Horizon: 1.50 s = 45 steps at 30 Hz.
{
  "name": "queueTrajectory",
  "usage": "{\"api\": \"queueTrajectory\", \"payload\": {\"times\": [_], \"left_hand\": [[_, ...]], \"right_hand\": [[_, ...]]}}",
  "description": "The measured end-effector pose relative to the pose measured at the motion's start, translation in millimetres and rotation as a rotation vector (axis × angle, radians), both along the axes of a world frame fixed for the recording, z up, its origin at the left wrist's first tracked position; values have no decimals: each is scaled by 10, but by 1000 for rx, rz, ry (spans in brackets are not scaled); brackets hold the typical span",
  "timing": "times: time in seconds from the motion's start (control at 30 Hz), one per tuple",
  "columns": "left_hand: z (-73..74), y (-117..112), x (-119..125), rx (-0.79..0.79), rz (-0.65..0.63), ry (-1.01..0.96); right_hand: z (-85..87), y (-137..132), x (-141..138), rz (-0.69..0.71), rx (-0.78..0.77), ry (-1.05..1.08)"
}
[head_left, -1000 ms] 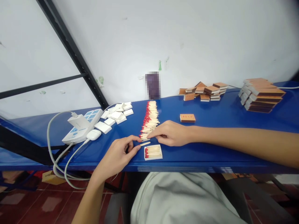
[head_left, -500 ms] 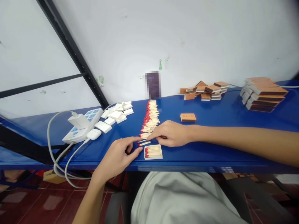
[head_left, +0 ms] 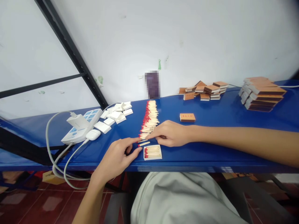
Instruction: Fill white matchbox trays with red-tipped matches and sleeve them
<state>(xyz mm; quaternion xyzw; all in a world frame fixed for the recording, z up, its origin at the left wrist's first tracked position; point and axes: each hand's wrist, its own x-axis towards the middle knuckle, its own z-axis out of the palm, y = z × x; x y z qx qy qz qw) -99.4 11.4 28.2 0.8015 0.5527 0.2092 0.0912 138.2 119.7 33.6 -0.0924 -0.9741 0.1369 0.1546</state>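
Observation:
A long row of red-headed matches (head_left: 150,115) lies on the blue table, heads to the left. My left hand (head_left: 118,154) reaches to the near end of the row, its index fingertip at the match heads and its thumb well apart. Opposite it, my right hand (head_left: 169,133) rests with the index finger stretched onto the plain ends of the matches and the other fingers bent under. A loose match (head_left: 144,144) lies just in front of the row. Nearest me stands a white matchbox tray (head_left: 152,159) holding several matches, close to my left thumb.
Several empty white trays (head_left: 114,115) are piled at the left, beside a power strip (head_left: 77,135) with a charger and cables. One closed matchbox (head_left: 187,117) lies behind my right forearm. More matchboxes are heaped (head_left: 211,89) and stacked (head_left: 263,95) along the wall.
The whole view has shifted slightly. Both hands stay nearly in place at the near end of the row, and the matches show no clear movement.

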Motion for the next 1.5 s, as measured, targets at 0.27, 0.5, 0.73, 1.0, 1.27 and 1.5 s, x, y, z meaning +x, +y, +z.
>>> {"api": "queueTrajectory", "payload": {"times": [0.27, 0.5, 0.73, 1.0, 1.27, 1.5], "left_hand": [[7, -6, 6, -4, -4, -6], [5, -14, 14, -1, 17, 16], [8, -16, 8, 5, 15, 28], [-1, -22, -13, -13, 6, 28], [-8, 0, -19, -23, 6, 21], [-6, -3, -26, -24, -1, 23]], "right_hand": [[10, -3, -5, -5, 19, -9], [-2, 6, -23, -5, 9, -4], [-26, 8, -17, -3, -2, 11], [4, -13, -18, 1, -11, 26], [14, -14, -14, 5, 4, 13], [9, -13, -19, 0, 0, 16]]}}
